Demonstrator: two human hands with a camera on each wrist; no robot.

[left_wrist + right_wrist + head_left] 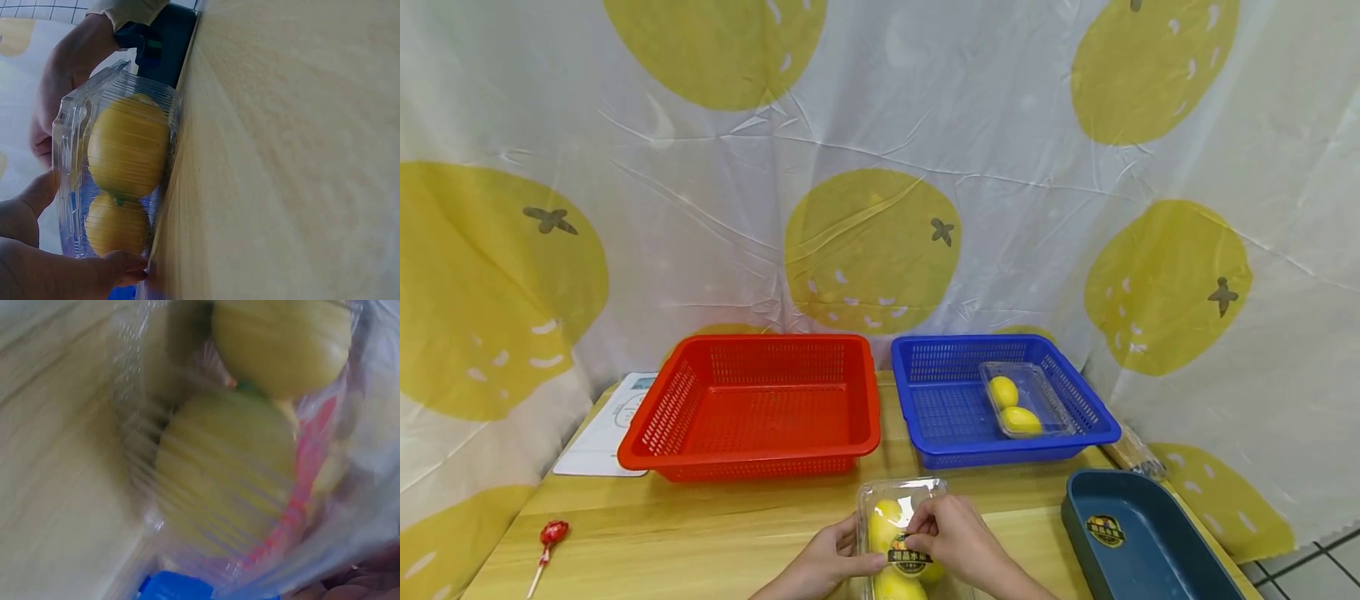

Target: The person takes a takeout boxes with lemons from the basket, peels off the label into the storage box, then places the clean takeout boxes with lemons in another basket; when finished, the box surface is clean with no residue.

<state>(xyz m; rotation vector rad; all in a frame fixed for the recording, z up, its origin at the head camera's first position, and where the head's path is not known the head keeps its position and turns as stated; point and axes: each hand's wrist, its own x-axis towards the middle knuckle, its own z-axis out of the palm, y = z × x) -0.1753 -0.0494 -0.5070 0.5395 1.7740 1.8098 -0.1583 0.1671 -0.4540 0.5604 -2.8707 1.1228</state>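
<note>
A clear plastic fruit box [901,492] with several lemons [898,585] inside stands at the front of the table; two of its lemons [128,147] show through the ribbed wall in the left wrist view. My left hand [829,560] grips the box's left side, thumb over the lid. A dark round sticker [910,560] with gold lettering is at the lid. At its upper edge, my right hand [958,537] has curled fingers and pinches the sticker between thumb and forefinger. The right wrist view is blurred, with lemons [228,469] behind plastic.
Behind the box are a red basket [752,462] and a blue basket [1000,454] holding another clear box [1048,400] with two lemons. A dark teal tray [1150,533] with a similar sticker [1105,531] stands right. A lollipop [553,533] and a white sheet [598,437] lie left.
</note>
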